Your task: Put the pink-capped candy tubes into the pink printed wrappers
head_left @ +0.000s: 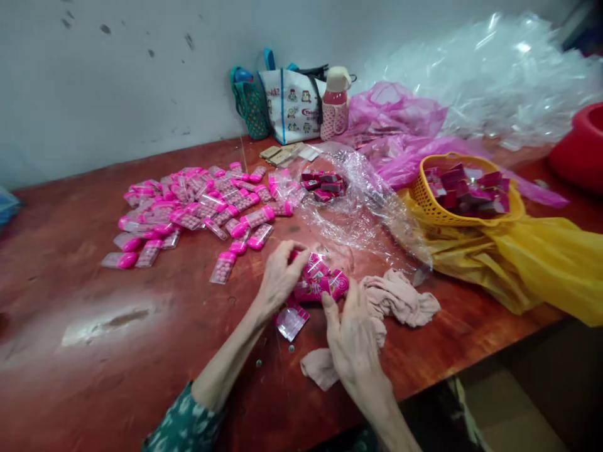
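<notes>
In front of me is a small pile of glossy pink printed packets (316, 282). My left hand (281, 276) has its curled fingers and thumb on the pile's left side. On the right, my right hand (352, 326) closes round the pile's edge, thumb in front and fingers behind. Below the pile lies a clear-ended pink packet (291, 321), flat on the table and apart from my right hand. A crumpled beige cloth (400, 298) lies beside my right hand, with another beige piece (320, 368) by its wrist. The fingertips are partly hidden.
Many pink-capped clear candy boxes (188, 210) spread across the red-brown table (61, 263). A clear plastic bag (358, 207) with dark pink packets (324, 186) lies beyond. Right stand a yellow basket (436, 204) and yellow bag (541, 257); behind are a bottle (335, 94) and tote (292, 110).
</notes>
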Demonstrator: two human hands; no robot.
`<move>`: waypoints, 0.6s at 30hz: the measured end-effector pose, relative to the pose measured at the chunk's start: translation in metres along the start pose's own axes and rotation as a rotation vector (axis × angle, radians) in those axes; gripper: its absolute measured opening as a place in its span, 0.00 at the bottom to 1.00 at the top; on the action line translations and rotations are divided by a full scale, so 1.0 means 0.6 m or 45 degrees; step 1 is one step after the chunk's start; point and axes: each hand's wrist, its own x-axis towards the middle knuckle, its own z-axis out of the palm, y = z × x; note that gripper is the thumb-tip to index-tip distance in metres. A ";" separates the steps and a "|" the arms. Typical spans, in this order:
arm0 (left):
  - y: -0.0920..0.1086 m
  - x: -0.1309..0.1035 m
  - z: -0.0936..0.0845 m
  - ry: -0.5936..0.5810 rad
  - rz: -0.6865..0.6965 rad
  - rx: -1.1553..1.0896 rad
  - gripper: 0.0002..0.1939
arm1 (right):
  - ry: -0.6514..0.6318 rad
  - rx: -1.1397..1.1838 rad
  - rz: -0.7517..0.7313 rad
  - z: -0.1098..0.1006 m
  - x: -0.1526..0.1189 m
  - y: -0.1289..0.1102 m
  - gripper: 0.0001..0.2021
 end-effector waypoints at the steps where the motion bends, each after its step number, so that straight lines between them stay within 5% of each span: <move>1: -0.012 0.008 0.012 -0.006 0.020 0.008 0.08 | -0.010 -0.077 0.009 0.008 0.002 -0.008 0.32; 7: -0.049 -0.003 0.031 -0.012 -0.042 -0.185 0.15 | 0.107 0.175 0.005 0.068 -0.001 -0.044 0.27; 11: -0.038 -0.007 0.019 -0.042 -0.193 -0.469 0.19 | 0.208 0.366 -0.049 0.097 0.010 -0.068 0.26; 18: -0.001 -0.017 -0.022 0.118 -0.335 -0.852 0.20 | 0.231 0.501 -0.238 0.109 0.011 -0.127 0.23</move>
